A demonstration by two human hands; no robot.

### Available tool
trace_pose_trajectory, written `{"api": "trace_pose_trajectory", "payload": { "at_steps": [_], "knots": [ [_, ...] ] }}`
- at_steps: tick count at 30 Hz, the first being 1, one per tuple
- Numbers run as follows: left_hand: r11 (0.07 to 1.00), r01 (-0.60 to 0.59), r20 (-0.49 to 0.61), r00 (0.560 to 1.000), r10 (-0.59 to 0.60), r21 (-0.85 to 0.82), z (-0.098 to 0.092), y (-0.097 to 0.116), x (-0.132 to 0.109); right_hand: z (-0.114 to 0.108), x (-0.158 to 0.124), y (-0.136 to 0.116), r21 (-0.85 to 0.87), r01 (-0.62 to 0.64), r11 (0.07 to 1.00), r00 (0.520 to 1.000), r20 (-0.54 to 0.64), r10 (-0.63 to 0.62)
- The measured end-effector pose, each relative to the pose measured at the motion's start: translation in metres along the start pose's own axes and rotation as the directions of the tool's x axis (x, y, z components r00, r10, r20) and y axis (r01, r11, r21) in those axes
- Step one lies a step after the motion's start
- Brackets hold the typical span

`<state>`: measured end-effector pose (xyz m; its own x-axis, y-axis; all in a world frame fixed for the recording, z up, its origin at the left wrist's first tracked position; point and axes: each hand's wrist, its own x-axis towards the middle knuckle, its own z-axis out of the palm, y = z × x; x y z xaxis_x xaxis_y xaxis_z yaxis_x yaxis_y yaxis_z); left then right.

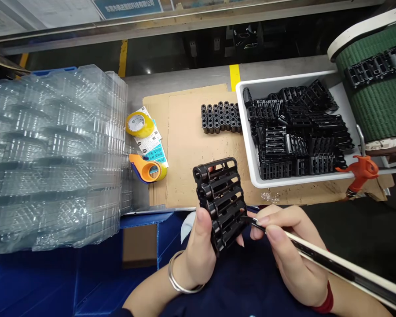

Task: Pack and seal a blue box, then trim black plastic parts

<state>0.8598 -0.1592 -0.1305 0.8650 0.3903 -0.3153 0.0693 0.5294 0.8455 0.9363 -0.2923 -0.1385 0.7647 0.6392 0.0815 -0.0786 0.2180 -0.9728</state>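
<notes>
My left hand [201, 251] grips a black plastic slotted part [221, 200] by its left side, tilted upright in front of my body. It has a row of parallel bars with rounded ends. In my right hand [293, 251] is a slim tool [336, 260] with a dark tip and a long cream-and-black shaft, pinched between thumb and fingers. The tool's tip meets the lower right edge of the part; the exact contact is hard to make out. Beyond the hands, a block of similar black parts [220, 118] stands on the cardboard sheet [188, 145].
At right, a white tray [255, 176] holds many black parts, with an orange air gun [361, 171] at its front edge. Behind is a green conveyor belt [366, 101] carrying parts. Stacked clear plastic trays [56, 158], yellow tape [145, 125] and an orange tape dispenser [147, 167] stand left.
</notes>
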Motion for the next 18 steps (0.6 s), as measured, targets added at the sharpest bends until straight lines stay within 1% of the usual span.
{"api": "trace_pose_trajectory", "payload": {
  "at_steps": [4, 5, 7, 9, 12, 14, 16, 18],
  "knots": [
    [0.999, 0.014, -0.012, 1.0, -0.015, -0.047, -0.001, -0.001, -0.001, -0.005, 0.001, -0.003, -0.213, 0.144, 0.966, 0.988, 0.084, -0.129],
    [0.999, 0.022, 0.0, 1.0, -0.022, -0.045, 0.0, -0.001, -0.001, -0.006, 0.001, -0.003, -0.254, 0.165, 0.953, 0.985, 0.099, -0.144],
    [0.999, 0.038, 0.015, 0.999, -0.038, -0.026, 0.0, 0.0, -0.001, -0.008, 0.002, -0.004, -0.279, 0.167, 0.946, 0.985, 0.1, -0.144],
    [0.999, 0.048, 0.011, 0.999, -0.048, -0.011, 0.002, 0.002, 0.0, -0.007, 0.002, -0.004, -0.235, 0.133, 0.963, 0.989, 0.09, -0.114],
    [0.999, 0.053, -0.009, 0.999, -0.053, -0.01, 0.003, 0.004, 0.002, -0.004, 0.001, -0.004, -0.088, 0.039, 0.995, 0.998, 0.054, -0.035],
    [1.0, 0.024, -0.033, 0.999, -0.024, -0.007, 0.002, 0.002, 0.003, -0.001, 0.002, -0.005, 0.018, -0.017, 1.0, 0.999, 0.032, 0.017],
    [1.0, -0.028, -0.046, 0.999, 0.028, -0.003, -0.002, -0.005, 0.0, 0.001, 0.004, -0.007, 0.1, -0.04, 0.994, 0.999, 0.001, 0.04],
    [0.998, -0.067, 0.003, 0.998, 0.067, 0.012, -0.009, -0.014, -0.004, 0.0, 0.009, -0.01, 0.157, -0.026, 0.987, 0.997, -0.065, 0.036]
  ]
}}
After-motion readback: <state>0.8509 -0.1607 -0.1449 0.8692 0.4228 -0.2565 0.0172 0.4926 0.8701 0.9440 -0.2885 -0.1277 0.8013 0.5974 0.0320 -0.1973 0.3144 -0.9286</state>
